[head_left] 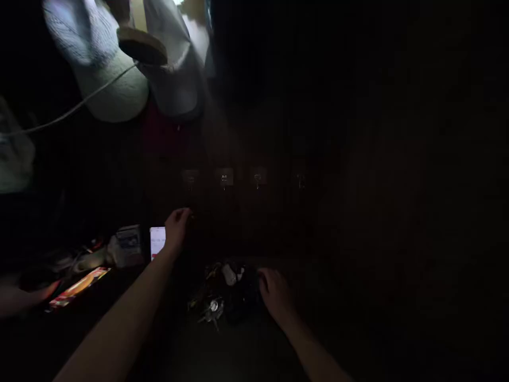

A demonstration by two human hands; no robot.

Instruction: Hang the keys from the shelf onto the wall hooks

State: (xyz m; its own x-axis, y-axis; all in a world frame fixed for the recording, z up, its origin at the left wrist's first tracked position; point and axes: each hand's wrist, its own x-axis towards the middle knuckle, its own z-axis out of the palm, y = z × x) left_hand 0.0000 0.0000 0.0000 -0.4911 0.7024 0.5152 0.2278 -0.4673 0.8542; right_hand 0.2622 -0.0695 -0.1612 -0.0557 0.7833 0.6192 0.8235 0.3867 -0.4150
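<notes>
Beside the keys (210, 313), the right hand (276, 294) lies with open fingers; the left hand (177, 231) overlaps a lit phone (157, 243) (too dark to tell if its fingers grip).

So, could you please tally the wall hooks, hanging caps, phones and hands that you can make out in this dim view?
Wall hooks: 4
Hanging caps: 2
Phones: 1
Hands: 2, the left hand and the right hand
Total: 9
</notes>
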